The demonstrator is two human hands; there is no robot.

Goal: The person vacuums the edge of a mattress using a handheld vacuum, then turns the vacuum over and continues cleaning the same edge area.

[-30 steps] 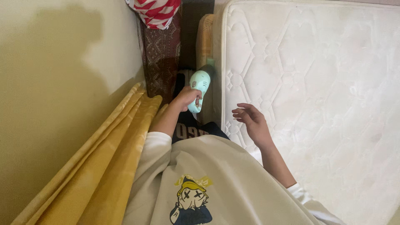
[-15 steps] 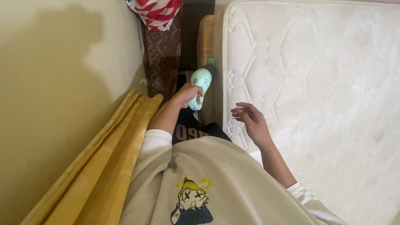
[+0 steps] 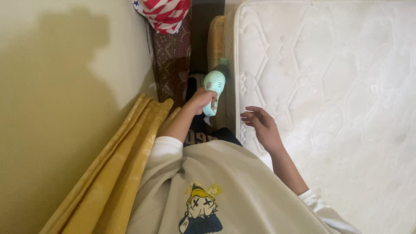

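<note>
Head view: left hand [image 3: 200, 99] gripping mint handheld device [image 3: 214, 89]; right hand [image 3: 261, 126] open, empty.

A mattress [image 3: 329, 99] is lying on the right, a wall [image 3: 65, 108] standing on the left. A curtain [image 3: 117, 173] is hanging along the wall. Between them, the left hand [image 3: 200, 99] is holding a handheld device [image 3: 214, 91] against the mattress's left edge; the right hand [image 3: 262, 128] is hovering over that edge.

We see a mint-green handheld device [image 3: 214, 86] beside a white quilted mattress [image 3: 329, 99]. Our curtain [image 3: 117, 173] is mustard yellow; the hanging cloth [image 3: 167, 13] is red-and-white striped.
</note>
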